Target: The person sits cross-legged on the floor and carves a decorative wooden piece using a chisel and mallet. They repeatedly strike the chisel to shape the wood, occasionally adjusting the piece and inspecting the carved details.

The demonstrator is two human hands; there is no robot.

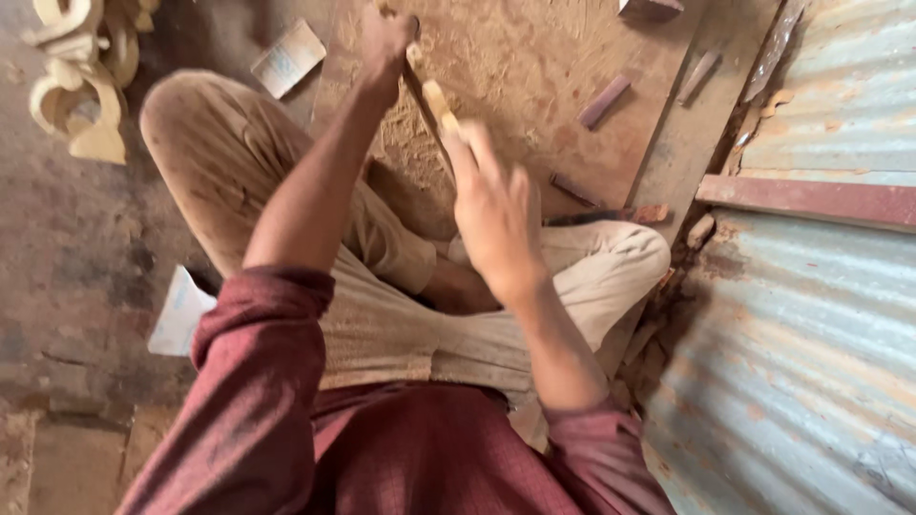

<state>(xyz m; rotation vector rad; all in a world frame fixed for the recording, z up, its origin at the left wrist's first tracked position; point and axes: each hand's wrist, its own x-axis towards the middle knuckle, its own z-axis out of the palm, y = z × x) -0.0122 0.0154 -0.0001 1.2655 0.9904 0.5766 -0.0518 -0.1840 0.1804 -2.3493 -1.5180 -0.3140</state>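
We are sitting cross-legged on the floor, leaning over a wooden board (534,67) dusted with sawdust. Our left hand (386,43) is closing around the far end of a thin stick-like tool (426,95), fingers wrapped tight about it, while our right hand (496,215) is gripping the near end, its fingers curled round the pale wooden handle that is poking out just beyond the knuckles. The tool is running between the two hands, slanting over the board and apparently touching it, though the exact contact is blurred. We are judging it to be light and stiff, a slim shaft that should not bend under pressure; the smooth handle may be slippery with dust, so a full wrap at each end, as now, looks the surest hold. Beyond the right hand, small dark wood blocks (604,100) are lying on the board. Well off past the left hand, pale carved pieces (81,86) are lying on the floor. Beside the right hand, a corrugated metal sheet (811,362) is standing close.
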